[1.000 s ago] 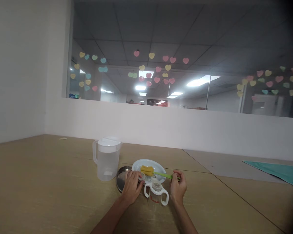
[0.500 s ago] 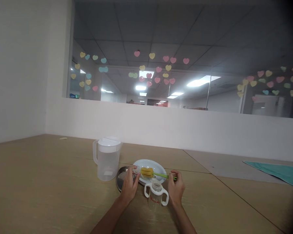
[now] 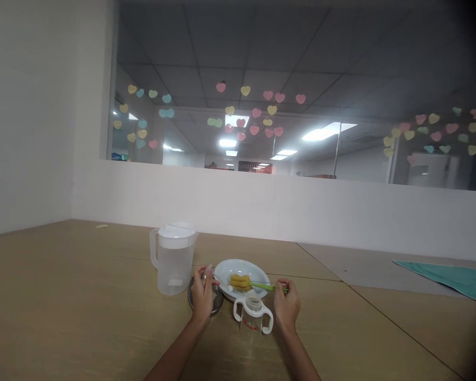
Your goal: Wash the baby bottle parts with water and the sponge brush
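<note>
My right hand is closed on the green handle of a brush, whose yellow sponge head lies over the white bowl. My left hand pinches a small translucent piece, too small to name surely, above the round metal tray. Between my hands stands an open clear bottle with two white side handles and red lettering, just in front of the bowl. Small white bits, perhaps foam, show beside the sponge.
A translucent lidded pitcher stands left of the tray, its handle to the left. A teal cloth lies at the far right on a grey table section. Near the back left is a small pale flat piece. Behind rises a white wall with a window.
My left hand has moved left, away from the sponge head, with the translucent piece in it. More of the bowl and sponge shows. My right hand has hardly moved.
</note>
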Demonstrator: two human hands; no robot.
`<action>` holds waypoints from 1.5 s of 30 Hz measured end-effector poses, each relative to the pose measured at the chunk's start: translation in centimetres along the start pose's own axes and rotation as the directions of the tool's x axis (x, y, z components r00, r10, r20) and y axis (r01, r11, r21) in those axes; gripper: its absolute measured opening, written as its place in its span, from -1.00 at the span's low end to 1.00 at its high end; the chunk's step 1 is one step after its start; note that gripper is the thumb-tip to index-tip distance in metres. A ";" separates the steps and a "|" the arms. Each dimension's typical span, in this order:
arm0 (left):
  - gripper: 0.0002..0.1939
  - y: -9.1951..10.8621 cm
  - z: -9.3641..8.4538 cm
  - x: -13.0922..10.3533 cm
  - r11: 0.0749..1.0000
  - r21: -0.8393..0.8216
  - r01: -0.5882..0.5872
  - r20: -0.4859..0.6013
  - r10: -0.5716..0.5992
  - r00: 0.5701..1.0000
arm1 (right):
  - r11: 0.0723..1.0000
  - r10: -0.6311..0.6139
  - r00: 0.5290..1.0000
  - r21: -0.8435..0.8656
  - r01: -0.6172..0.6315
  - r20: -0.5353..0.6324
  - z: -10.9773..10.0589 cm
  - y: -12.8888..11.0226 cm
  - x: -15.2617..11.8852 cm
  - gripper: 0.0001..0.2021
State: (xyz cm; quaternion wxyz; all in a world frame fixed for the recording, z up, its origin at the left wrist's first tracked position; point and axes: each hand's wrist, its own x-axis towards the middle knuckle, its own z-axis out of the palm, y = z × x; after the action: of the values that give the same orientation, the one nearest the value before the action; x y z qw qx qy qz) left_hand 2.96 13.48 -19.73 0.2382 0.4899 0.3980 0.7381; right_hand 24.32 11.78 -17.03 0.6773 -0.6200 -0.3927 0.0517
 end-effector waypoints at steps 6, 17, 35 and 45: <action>-0.53 -0.5 0.0 0.3 0.998 -0.049 0.025 -0.054 -0.028 0.998 | 0.992 0.044 0.999 0.116 -0.040 -0.032 0.1 0.4 0.3 -0.75; -0.53 -1.0 0.1 0.4 0.994 -0.093 0.059 -0.048 -0.064 0.997 | 0.819 0.136 0.949 0.508 -0.269 0.283 0.3 -1.0 -0.1 -0.61; -0.55 -1.3 0.0 0.5 0.997 -0.072 0.026 -0.072 -0.031 0.997 | 0.844 0.111 0.915 0.449 -0.293 0.388 0.2 -1.4 -0.2 -0.54; -0.54 -1.3 0.0 0.5 0.998 -0.056 0.019 -0.081 -0.023 0.996 | 0.860 0.119 0.934 0.436 -0.267 0.336 0.3 -1.2 -0.1 -0.59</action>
State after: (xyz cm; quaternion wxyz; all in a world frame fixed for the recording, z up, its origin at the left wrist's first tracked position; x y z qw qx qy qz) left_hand 2.69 14.56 -20.55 0.2428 0.4484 0.3921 0.7657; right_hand 23.55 11.63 -16.02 0.7325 -0.4569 -0.4005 0.3071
